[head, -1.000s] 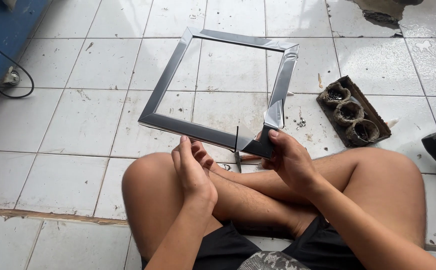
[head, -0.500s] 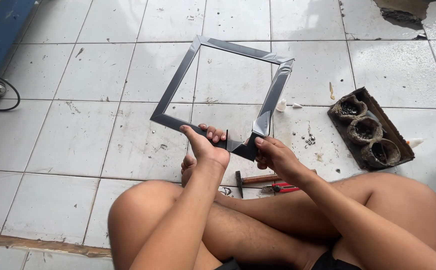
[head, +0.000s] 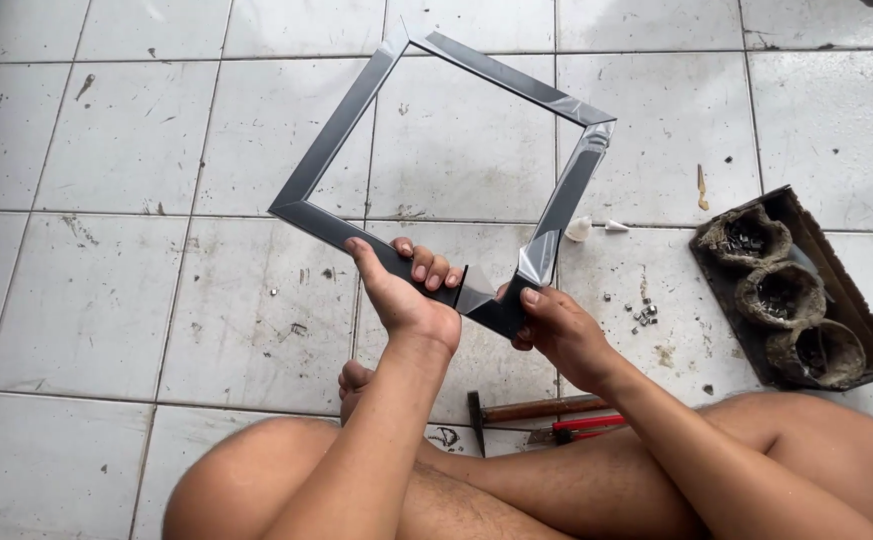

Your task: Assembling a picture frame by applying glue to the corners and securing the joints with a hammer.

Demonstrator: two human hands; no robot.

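A square frame of dark grey metal strips [head: 336, 140] is held up off the white tiled floor, tilted like a diamond. My left hand [head: 406, 290] grips its near-left strip, fingers curled over the top. My right hand [head: 556, 325] grips the near corner, where the strips meet at a mitred joint. I sit cross-legged with my knees below the frame.
A hammer with a wooden handle [head: 541, 408] and red-handled pliers [head: 591, 425] lie on the floor by my legs. A dark tray [head: 806, 205] with three cups of small metal parts stands at the right. Small loose fasteners [head: 641, 315] are scattered near it.
Both hands have lifted the frame off the floor and turned it, so one corner now points toward me. My left hand has shifted onto the near-left strip.
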